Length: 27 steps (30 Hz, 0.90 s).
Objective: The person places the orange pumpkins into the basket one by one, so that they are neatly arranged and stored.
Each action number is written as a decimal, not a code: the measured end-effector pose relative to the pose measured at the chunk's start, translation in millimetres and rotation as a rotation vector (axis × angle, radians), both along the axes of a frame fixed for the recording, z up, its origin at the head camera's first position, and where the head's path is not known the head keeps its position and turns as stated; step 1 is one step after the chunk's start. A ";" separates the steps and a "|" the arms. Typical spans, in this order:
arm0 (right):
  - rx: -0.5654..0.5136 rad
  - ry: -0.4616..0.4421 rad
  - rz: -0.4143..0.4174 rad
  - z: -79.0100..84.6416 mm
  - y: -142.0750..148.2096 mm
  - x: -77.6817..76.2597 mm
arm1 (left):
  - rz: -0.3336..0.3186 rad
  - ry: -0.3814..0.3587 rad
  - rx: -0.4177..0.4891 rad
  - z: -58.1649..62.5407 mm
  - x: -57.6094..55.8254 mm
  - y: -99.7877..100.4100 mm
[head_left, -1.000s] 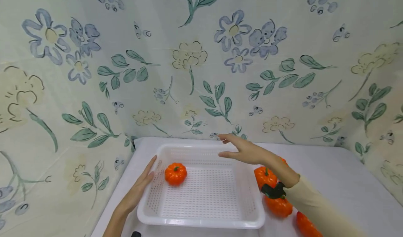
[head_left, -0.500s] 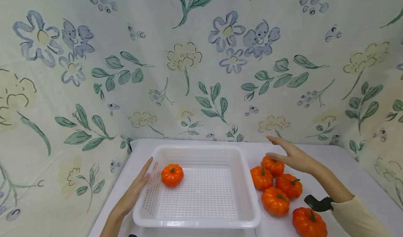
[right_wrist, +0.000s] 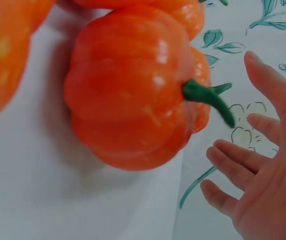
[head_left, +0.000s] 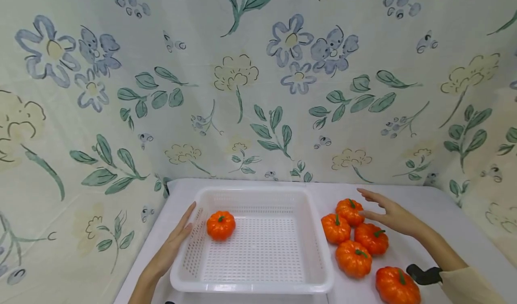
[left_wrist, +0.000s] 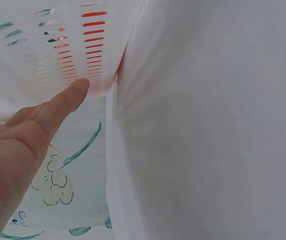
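Observation:
A white perforated plastic basket (head_left: 252,287) stands on the table, with one small orange pumpkin (head_left: 221,226) in its back left part. My left hand (head_left: 171,245) lies along the basket's left side, fingers straight; in the left wrist view a fingertip (left_wrist: 81,86) touches the slotted wall. My right hand (head_left: 393,214) hovers beside the group of pumpkins right of the basket, fingers spread and holding nothing. Its thumb is nearest the rear pumpkin (head_left: 349,211). Close in the right wrist view, a pumpkin (right_wrist: 133,90) with a green stem sits apart from the fingers.
Several orange pumpkins cluster at the basket's right side, among them a front one (head_left: 353,259). Another pumpkin (head_left: 397,286) lies nearer the table's front. A white cloth covers the table (head_left: 428,205). Behind and beside it hangs a floral curtain (head_left: 258,93).
My right hand has moved right, from over the basket's back right edge to beside the pumpkins, then slightly lower. The left hand stays at the basket. The head view has shifted a little.

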State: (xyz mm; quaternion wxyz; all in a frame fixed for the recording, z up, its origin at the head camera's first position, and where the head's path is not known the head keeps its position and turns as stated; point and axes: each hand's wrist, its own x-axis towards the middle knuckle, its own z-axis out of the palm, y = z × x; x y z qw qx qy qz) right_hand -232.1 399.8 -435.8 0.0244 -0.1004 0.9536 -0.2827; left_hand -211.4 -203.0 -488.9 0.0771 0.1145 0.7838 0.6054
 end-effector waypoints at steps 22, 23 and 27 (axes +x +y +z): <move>-0.017 -0.135 0.070 -21.0 -1.9 -16.7 | -0.002 0.009 0.007 -2.6 -0.7 -2.6; -0.015 -0.141 0.073 -21.3 -1.9 -17.6 | -0.003 0.005 0.006 -2.5 -0.8 -2.2; -0.010 -0.155 0.100 -22.6 -1.1 -21.4 | -0.009 -0.003 0.008 -2.5 -1.1 -0.9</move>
